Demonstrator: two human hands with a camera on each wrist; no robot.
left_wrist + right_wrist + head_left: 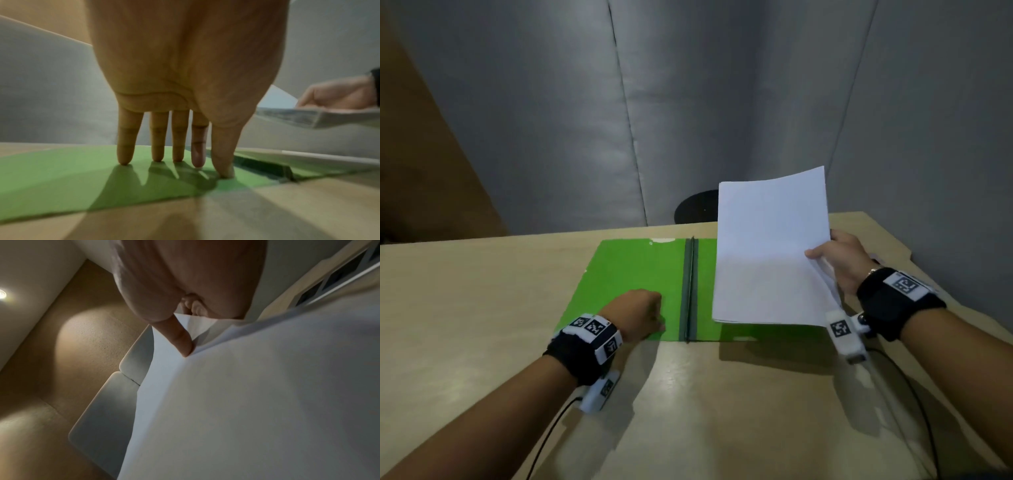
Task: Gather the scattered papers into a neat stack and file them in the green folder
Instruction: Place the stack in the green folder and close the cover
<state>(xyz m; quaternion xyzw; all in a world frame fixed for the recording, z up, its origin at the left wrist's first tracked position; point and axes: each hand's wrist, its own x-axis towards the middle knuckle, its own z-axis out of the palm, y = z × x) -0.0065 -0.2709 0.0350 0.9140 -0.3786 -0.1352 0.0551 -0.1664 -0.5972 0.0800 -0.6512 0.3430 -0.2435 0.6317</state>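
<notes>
1. Left hand (642,313): nearest item, on the left leaf of the green folder (633,274). The left wrist view shows the fingers (158,142) straight and slightly spread, with tips and thumb pressing down on the green surface. Nothing is gripped; the hand is flat-fingered and pins the leaf.
2. Green folder: lies open and flat on the desk (482,291), under and beyond the left hand. Bright green card, two leaves, with a dark grey-green spine strip (689,291) running down the middle just right of the left hand. Small white scuffs at the far edge of the left leaf. The right leaf is mostly covered from view by the papers; a green strip shows along its near edge.
3. Right hand (840,262): raised off the desk, right of the spine. It holds the paper stack (770,253) at the stack's right edge, thumb on the near face, fingers curled behind. The right wrist view shows one finger (180,340) laid against the sheets where a corner splays apart.
4. Paper stack: plain white sheets, unmarked on the side shown, gathered together and tilted up, top edge leaning away from the person. Its lower edge hangs above the folder's right leaf; whether it touches the leaf I cannot tell. Edges are roughly aligned, with a slight fan at the gripped edge.
5. Beyond both hands: dark round object (697,207) behind the desk's far edge, and grey padded panels (722,102).
</notes>
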